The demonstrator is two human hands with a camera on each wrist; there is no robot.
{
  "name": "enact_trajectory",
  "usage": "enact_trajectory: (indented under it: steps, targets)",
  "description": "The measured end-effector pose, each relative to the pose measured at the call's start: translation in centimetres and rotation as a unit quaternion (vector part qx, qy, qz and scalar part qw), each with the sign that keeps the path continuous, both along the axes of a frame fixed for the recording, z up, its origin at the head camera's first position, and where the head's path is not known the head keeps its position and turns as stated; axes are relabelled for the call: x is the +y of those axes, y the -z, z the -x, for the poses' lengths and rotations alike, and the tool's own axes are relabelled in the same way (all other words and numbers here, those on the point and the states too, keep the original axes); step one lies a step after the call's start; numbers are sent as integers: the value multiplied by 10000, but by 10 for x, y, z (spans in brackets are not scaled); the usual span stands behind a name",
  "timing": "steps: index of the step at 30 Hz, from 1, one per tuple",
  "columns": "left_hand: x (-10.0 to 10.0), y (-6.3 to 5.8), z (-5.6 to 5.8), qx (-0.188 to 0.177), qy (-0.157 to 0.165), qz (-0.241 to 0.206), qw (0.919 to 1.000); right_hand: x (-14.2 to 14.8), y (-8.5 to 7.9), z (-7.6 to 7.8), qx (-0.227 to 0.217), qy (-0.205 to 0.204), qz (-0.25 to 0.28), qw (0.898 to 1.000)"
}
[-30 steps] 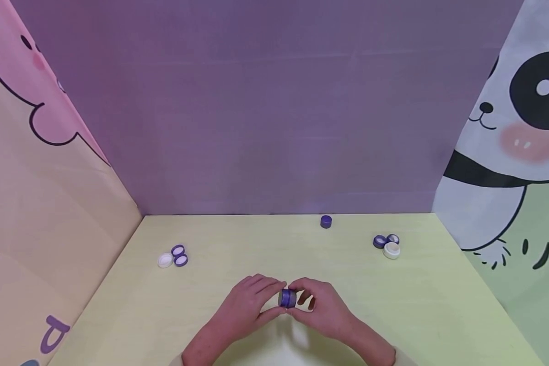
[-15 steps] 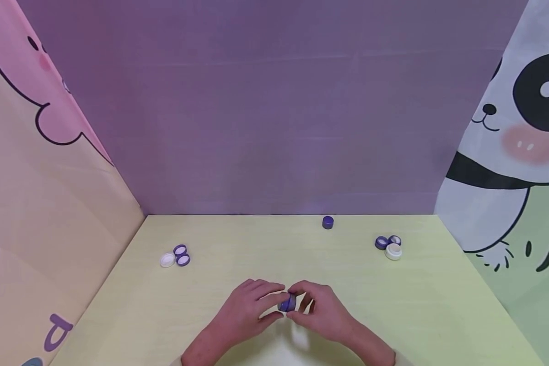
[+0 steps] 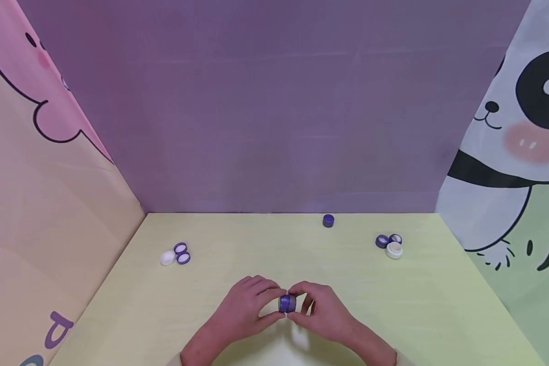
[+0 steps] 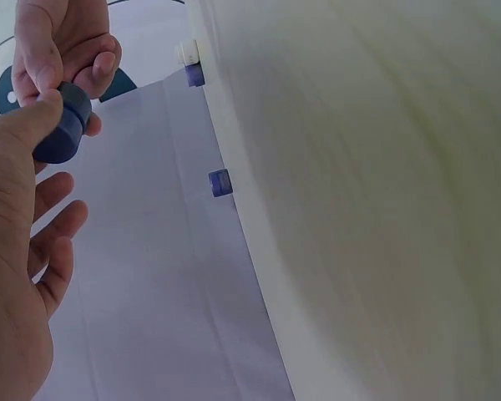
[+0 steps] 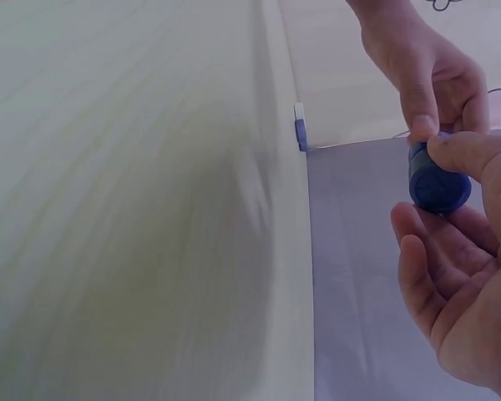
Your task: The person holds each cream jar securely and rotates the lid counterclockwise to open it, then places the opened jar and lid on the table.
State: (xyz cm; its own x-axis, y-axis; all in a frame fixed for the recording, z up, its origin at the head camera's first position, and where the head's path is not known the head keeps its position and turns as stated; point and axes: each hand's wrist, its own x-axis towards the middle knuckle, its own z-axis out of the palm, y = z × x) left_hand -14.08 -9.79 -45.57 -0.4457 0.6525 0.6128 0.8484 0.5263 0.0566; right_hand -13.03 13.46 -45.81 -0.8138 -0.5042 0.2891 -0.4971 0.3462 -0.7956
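Coming up from the bottom edge, your two forearms reach in over the pale table (image 3: 238, 236), and your left hand (image 3: 247, 309) and right hand (image 3: 322, 311) meet tip to tip round one small purple jar (image 3: 287, 303). You hold it clear of the tabletop, with the shadow of your hands below. Its short barrel lies on its side, the axis running left to right from one hand to the other, and a seam circles it near the middle; which end is the lid you cannot tell from here. Your left thumb and forefinger pinch the left end, your right thumb and fingertips the right, so neither hand is nearer. Your left hand's other fingers are spread loosely off the jar. A twist, I'd judge, would depend on keeping both grips square to that axis, each on its own side of the seam.

Farther off to your left, a white lid (image 3: 168, 258) sits beside two purple rimmed lids (image 3: 182, 253). Away to your right, a white pot (image 3: 394, 250) stands against two purple pots (image 3: 382, 241). Farthest back, right of centre, a lone purple cap-like piece (image 3: 328, 220) stands just before the purple backdrop (image 3: 274, 127).
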Motion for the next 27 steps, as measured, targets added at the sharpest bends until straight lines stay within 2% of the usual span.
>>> enact_trajectory:
  steps: [12,19,27]
  targets:
    - [-5,-2,0,-407,-189,-51,9990,5,3,0,-38,114,-32,9999]
    - [-12,-2,1,-700,-256,-243,9969,11,4,-1,-13,122,25,9999]
    - [-21,-5,-1,-1136,-384,-373,9921,18,7,0,79,378,52,9992]
